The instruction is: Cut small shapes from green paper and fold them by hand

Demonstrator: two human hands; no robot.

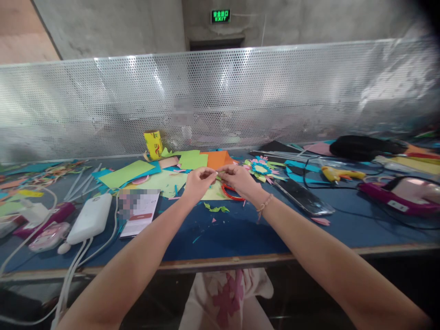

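Whatever is between the left hand [198, 183] and right hand [238, 181] is too small to tell. The right hand partly hides a red loop [234, 198]. A phone screen [141, 223] is partly blurred into squares, and white cables [68, 279] are cut by the bottom edge

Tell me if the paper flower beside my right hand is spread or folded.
Spread: the paper flower has blue and pink pieces pointing outward all around.

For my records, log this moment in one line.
left hand, right hand: fingers together | held: unclear | nearby: green scrap, paper flower
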